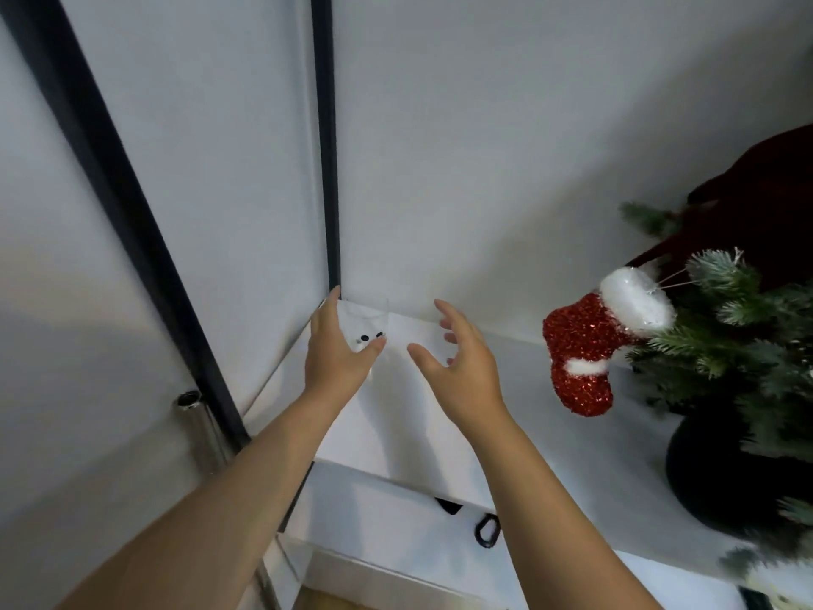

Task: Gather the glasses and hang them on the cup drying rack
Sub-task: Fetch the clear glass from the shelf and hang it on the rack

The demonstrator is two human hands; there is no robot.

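Observation:
A clear drinking glass (368, 321) with small black dots on it stands in the back left corner of a white cabinet top (422, 416), against the wall. My left hand (336, 354) is wrapped around its left side, thumb on the front and fingers behind. To the right of the glass my right hand (457, 350) hovers with fingers spread and nothing in it. No cup drying rack is in view.
A small Christmas tree (748, 336) in a black pot (712, 473) stands on the right of the cabinet, with a red glitter stocking (585, 350) hanging from it. A black-framed panel (327, 147) and a chrome tube (198, 424) are at the left. A drawer with a black ring pull (486, 528) is below.

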